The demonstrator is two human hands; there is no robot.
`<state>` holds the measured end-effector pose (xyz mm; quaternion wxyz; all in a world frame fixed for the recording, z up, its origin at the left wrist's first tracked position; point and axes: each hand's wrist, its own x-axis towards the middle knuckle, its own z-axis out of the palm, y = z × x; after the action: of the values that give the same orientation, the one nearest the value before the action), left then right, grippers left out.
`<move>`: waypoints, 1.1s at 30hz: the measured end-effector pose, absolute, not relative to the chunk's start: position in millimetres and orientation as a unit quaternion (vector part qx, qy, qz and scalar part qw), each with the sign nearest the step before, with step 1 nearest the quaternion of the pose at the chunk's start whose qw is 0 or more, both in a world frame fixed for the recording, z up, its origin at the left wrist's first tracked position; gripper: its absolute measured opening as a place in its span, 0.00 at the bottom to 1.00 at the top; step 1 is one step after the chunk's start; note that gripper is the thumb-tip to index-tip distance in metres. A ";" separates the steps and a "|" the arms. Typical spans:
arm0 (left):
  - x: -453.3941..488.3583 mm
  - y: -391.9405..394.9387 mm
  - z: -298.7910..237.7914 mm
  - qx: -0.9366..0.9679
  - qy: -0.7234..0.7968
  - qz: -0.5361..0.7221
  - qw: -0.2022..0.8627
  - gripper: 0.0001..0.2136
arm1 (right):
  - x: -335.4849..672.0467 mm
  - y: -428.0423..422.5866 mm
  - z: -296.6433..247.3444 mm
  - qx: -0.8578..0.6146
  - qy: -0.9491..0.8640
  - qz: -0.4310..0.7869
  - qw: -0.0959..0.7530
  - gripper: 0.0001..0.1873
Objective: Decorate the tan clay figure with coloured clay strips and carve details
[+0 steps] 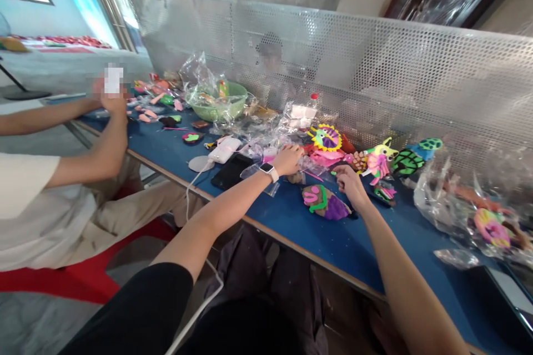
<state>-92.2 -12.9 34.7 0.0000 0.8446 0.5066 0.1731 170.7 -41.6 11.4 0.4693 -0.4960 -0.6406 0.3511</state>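
Note:
My left hand (pixel 288 160), with a watch (pixel 267 168) on its wrist, reaches among clear bags and pink clay. Its fingers bend down and their tips are hidden, so what they grip is unclear. My right hand (pixel 350 184) is closed in a pinch, with a small piece of green clay (pixel 333 173) at its fingertips. Just below and between the hands lies a clay figure (pixel 327 203) in brown, purple, pink and green. Beyond them stand a yellow-rimmed clay figure (pixel 326 138), a yellow and pink one (pixel 381 158) and a green and black turtle-like one (pixel 410 160).
A perforated metal screen (pixel 375 61) runs behind the blue table (pixel 266 213). Left are a green basin (pixel 220 102), a white power bank (pixel 225 150) with a cable and a dark phone (pixel 233 171). Bagged clay (pixel 491 227) lies right. A co-worker (pixel 83 177) sits left.

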 end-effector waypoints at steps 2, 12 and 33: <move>-88.0 -15.9 34.7 0.845 0.502 0.187 -0.010 0.21 | 168.7 -41.2 10.0 -0.496 -0.613 0.369 0.492 0.16; -40.2 -35.4 13.0 0.926 0.245 0.261 -0.116 0.18 | 169.8 -31.9 -19.9 -0.378 -0.663 0.380 0.522 0.41; -44.5 -21.6 3.9 0.894 0.304 0.330 -0.015 0.09 | 162.6 -42.4 -11.3 -0.395 -0.607 0.458 0.516 0.38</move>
<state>-44.5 -21.6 3.9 -0.0148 0.8936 0.3040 0.3299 162.6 -42.4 -11.3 0.5157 -0.3951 -0.6068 0.4581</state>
